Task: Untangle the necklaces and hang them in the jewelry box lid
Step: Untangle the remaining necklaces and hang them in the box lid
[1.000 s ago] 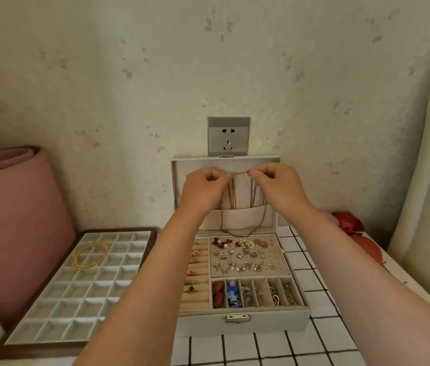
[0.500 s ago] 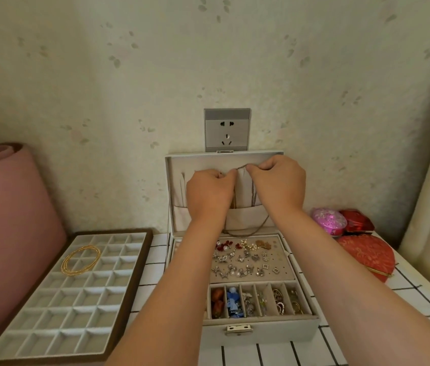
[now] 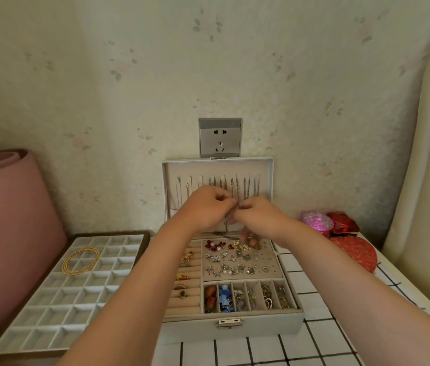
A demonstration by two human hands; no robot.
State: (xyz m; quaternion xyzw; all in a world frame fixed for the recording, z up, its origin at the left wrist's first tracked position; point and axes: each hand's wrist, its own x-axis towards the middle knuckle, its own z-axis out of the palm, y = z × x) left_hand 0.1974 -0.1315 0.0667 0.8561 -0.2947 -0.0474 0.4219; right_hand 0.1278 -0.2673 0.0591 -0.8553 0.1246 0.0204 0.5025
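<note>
Left hand (image 3: 204, 207) and right hand (image 3: 260, 216) both pinch a thin chain (image 3: 226, 225) before the open lid (image 3: 218, 167); a gold necklace (image 3: 80, 260) lies in the divided tray (image 3: 58, 309), seemingly unhung; several hung chains (image 3: 247, 186) fill the lid's right hooks, so the task looks well along.

I see a white tiled surface (image 3: 322, 347) carrying the open jewelry box (image 3: 261, 326), a compartment tray (image 3: 50, 313) at left, and a red heart box (image 3: 354, 252) at right.
</note>
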